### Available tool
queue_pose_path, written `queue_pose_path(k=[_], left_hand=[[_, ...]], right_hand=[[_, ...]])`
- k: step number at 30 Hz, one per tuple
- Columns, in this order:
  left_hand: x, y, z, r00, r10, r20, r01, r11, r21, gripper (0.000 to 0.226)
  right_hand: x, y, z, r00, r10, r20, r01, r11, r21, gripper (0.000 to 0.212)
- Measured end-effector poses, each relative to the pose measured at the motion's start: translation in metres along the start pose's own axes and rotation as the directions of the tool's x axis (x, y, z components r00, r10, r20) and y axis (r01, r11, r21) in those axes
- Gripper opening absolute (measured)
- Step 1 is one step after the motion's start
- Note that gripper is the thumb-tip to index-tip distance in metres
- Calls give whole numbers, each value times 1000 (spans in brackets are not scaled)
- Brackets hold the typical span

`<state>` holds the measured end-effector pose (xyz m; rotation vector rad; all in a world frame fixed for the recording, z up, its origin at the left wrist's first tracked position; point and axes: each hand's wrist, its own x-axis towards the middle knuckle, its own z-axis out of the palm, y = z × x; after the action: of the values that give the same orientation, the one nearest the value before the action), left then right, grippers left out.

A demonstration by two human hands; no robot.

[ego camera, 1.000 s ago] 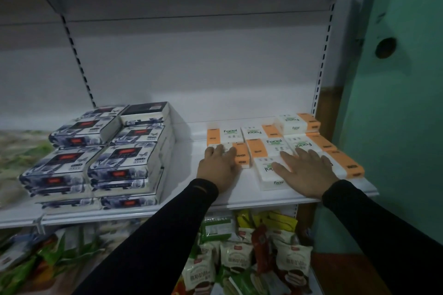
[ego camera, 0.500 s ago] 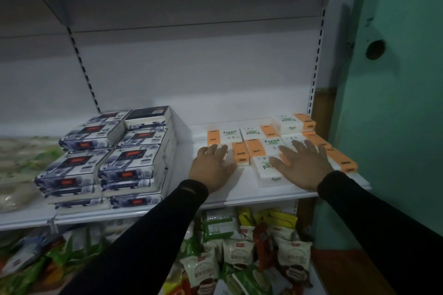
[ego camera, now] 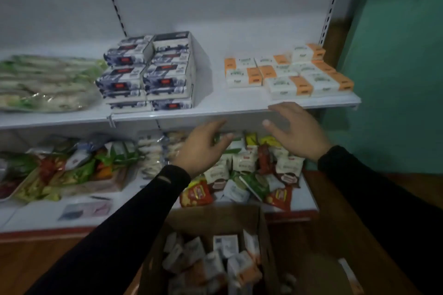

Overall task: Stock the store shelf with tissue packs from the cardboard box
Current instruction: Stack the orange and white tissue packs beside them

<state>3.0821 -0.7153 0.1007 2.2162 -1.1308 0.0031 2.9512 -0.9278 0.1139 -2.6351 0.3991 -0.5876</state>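
Observation:
Several white-and-orange tissue packs (ego camera: pixel 288 72) lie in rows on the right end of the white shelf (ego camera: pixel 215 105). Below, at the bottom middle, stands the cardboard box (ego camera: pixel 263 235), with more white-and-orange packs (ego camera: pixel 215 261) jumbled inside. My left hand (ego camera: pixel 203 147) hovers in front of the shelf edge, fingers loosely bent, holding nothing. My right hand (ego camera: pixel 297 129) hangs beside it, fingers spread, also empty. Both hands are apart from the packs and above the box.
Stacked blue-and-white tissue packs (ego camera: pixel 148 72) fill the shelf's middle, with bagged green goods (ego camera: pixel 45 81) at the left. The lower shelf (ego camera: pixel 48 218) carries a heap of snack packets (ego camera: pixel 239 170). A green wall (ego camera: pixel 395 67) bounds the right side.
Both hands have come off the orange packs and drawn back below the shelf edge. The view has tilted down, so the cardboard box now shows.

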Motion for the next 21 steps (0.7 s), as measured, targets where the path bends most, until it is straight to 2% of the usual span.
queue_pose_path(k=[2,7,10,12,15,18,21], left_hand=[[-30,-15,11,999,-28,30,28,1000,-7,52],[-85,-72,51,944,-214,252,213,977,32,50],[-110,-117,78,855,-318,409,299,948,113,46],[-124,-153,98,779,-387,493,350,921,171,41],[-146,-204,123,700,-483,527,460,868,185,45],[-164,-250,153,577,-596,559,513,796,320,61],[-177,-286,191,504,-653,565,552,747,371,65]], right_hand=[[-25,-6,27,998,12,58,-12,1000,7,58],[-70,-7,109,940,59,336,-62,998,-3,61],[-85,-5,161,819,132,558,-134,990,-38,59],[-93,-3,196,745,177,643,-182,981,-58,62],[-101,3,254,640,221,736,-238,968,-84,59],[-108,6,312,553,212,806,-275,959,-63,56],[-116,6,370,437,224,871,-318,945,-83,54]])
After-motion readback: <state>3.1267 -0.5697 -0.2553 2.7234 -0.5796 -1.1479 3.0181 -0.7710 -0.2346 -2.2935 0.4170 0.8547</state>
